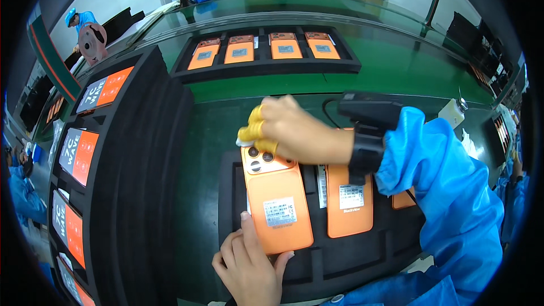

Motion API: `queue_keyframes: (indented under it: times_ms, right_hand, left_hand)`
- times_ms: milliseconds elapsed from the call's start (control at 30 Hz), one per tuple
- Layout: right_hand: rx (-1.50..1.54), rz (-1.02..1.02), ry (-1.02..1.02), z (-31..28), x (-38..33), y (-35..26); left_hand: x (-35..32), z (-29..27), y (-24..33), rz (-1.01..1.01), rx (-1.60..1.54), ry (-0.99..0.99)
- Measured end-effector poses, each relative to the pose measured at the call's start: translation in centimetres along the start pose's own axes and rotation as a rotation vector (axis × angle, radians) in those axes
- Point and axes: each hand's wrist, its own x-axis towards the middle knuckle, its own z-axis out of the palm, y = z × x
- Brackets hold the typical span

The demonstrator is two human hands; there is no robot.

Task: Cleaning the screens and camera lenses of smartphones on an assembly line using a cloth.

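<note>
An orange smartphone, back side up with a white label, lies tilted over a black foam tray. My left hand holds its lower end, fingers along the left edge and thumb at the bottom. My right hand, with yellow finger cots on several fingers, is closed on a small white wipe at the phone's upper left corner, beside the camera lenses. A second orange phone sits in the tray to the right, its upper part behind my right forearm. A third phone is mostly hidden by my blue sleeve.
Stacked black foam trays stand on the left, the top one holding several phones with printed fronts. Across the green bench another foam tray holds several orange phones. A white bottle stands at the right. A black device is strapped on my right wrist.
</note>
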Motion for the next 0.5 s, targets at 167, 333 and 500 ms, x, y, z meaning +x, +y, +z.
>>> queue_keyframes:
  times_ms: [167, 333, 500]
  right_hand:
    - [-0.06, -0.255, -0.148, -0.4, -1.2, -2.2]
    - [-0.028, -0.106, 0.007, 0.1, 0.0, 0.4]
    - [-0.072, -0.085, 0.014, 3.0, 1.8, -0.5]
  left_hand:
    - [0.4, 0.4, -1.4, 0.009, -0.004, -0.016]
    - [0.8, 0.5, -2.3, -0.008, 0.027, -0.018]
    - [1.2, 0.8, -3.4, 0.0, 0.004, -0.024]
